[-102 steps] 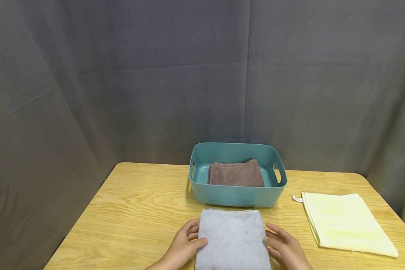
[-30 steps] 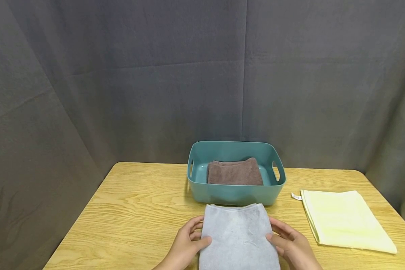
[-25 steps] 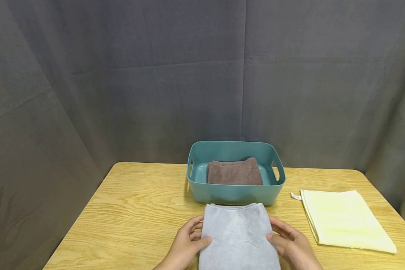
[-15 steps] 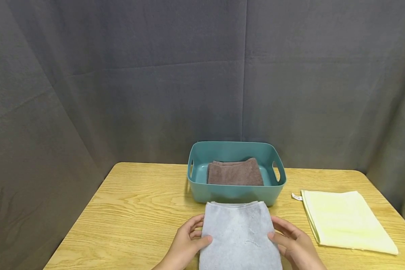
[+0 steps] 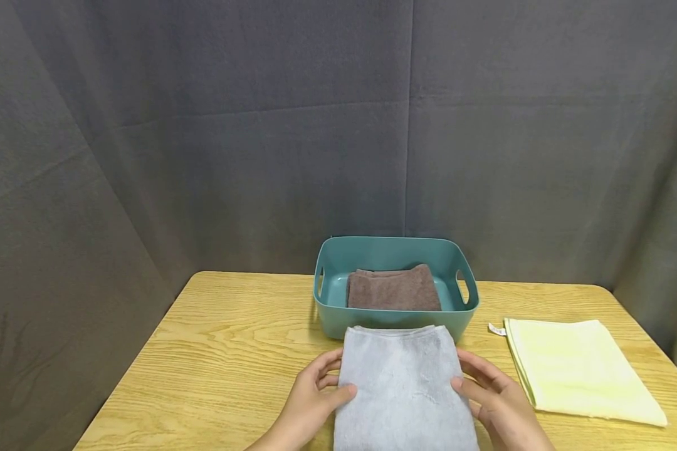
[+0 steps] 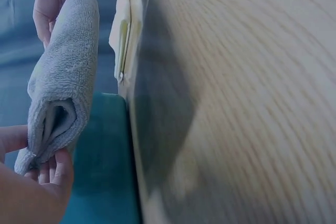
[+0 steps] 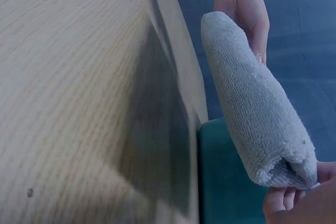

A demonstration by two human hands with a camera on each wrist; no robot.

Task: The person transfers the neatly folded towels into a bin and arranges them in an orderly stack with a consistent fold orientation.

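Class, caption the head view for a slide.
A left hand and right hand hold a folded light-grey terry towel before a rectangular teal plastic basket containing a folded brown towel.

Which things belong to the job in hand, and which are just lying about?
Job:
folded gray towel, held by left hand and right hand
teal basket with folded brown towel inside, probably

Lying about:
folded yellow towel on wooden table, untouched, perhaps for later

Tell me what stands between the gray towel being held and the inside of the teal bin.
Only the near wall of the teal bin stands between the gray towel and the inside. Beyond it, a brown towel lies in the bin. The yellow towel is off to the right.
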